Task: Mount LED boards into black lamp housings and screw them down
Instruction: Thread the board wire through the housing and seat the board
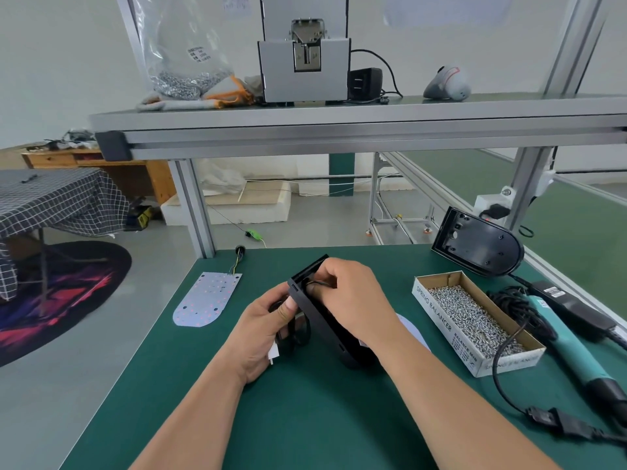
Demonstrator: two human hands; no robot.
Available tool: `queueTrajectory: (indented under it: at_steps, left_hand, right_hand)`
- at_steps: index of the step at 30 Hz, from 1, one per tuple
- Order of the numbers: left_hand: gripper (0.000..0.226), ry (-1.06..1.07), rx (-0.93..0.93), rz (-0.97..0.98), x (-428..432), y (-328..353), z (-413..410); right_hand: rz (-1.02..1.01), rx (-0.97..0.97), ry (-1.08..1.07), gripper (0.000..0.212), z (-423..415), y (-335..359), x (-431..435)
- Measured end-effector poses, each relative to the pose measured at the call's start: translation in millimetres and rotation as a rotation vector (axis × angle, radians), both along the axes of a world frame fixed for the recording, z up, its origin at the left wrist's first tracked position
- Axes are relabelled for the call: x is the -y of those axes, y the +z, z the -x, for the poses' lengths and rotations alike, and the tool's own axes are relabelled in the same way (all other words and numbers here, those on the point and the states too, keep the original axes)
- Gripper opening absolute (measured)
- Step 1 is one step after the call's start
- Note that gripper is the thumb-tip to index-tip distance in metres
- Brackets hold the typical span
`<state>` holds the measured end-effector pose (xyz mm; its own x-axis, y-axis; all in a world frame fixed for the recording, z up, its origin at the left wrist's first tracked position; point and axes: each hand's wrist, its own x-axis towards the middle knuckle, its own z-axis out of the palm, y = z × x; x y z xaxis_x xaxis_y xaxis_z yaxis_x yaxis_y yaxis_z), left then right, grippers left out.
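So the lamp housing (319, 320) is up on its edge in the middle of the counter (305, 418), tilted, not lying flat. The left hand (268, 327) has its fingers wrapped around the near left side, and a loop of black cable (288, 337) is bunched in the same grip. The right hand (353, 296) comes over the top with its fingers curled onto the far edge. It looks like it's pinching a wire there, but I can't tell for sure.

The LED board (207, 298) is flat on the counter off to the left, well apart from the housing, so my guess is it's wire routing first and mounting after.

Stuff I'd worry about:
- A housing balanced on edge can twist out of the grip if the cable gets tugged hard.
- Any wire left sitting across the inside would get trapped under the board and crushed once the screws go in.
- The open screw box (475, 320) is just to the right of the right forearm, and the screwdriver (570, 344) cord drapes over its near end. One careless elbow or a snagged cord and there are screws everywhere.
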<state>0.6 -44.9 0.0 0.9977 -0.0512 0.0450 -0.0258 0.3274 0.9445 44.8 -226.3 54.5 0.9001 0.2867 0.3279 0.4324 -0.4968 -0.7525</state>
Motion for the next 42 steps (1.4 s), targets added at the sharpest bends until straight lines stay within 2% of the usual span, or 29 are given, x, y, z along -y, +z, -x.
queueTrajectory:
  at_steps: [7,15,21,25,29,32,35,38,42]
  left_hand:
    - [0.064,-0.004,0.011,-0.005,3.5,2.0,0.8]
    - [0.054,-0.002,-0.025,-0.001,2.9,-3.0,-2.4]
    - [0.069,0.052,-0.02,-0.007,5.5,0.2,-1.3]
    - [0.053,0.061,-0.012,-0.031,5.0,-1.2,-2.1]
    - [0.051,-0.013,-0.033,0.017,-1.3,-3.7,-3.4]
    - [0.038,-0.09,-0.028,0.042,-5.5,-5.6,-4.6]
    - [0.035,-0.019,-0.041,0.015,-5.3,-7.9,-6.9]
    - [0.016,0.128,-0.058,-0.048,0.9,-9.5,-10.5]
    - [0.023,0.189,-0.027,-0.117,3.6,-11.6,-11.9]
  right_hand:
    - [-0.073,-0.066,0.091,0.005,1.5,3.0,2.4]
    - [0.036,-0.114,0.175,0.016,4.2,7.6,6.7]
    - [-0.02,-0.188,0.242,0.025,5.6,9.3,12.7]
    - [-0.04,-0.204,0.23,0.026,4.6,5.8,11.1]
    - [0.015,-0.141,0.15,0.025,0.5,1.0,5.5]
    - [0.051,-0.099,0.058,0.015,-5.3,-3.1,5.5]
    - [0.067,-0.066,0.004,0.006,-8.7,-7.9,5.7]
    - [0.105,-0.056,-0.016,0.007,-6.9,-11.2,2.0]
    - [0.126,-0.044,0.015,0.011,-5.7,-8.9,4.0]
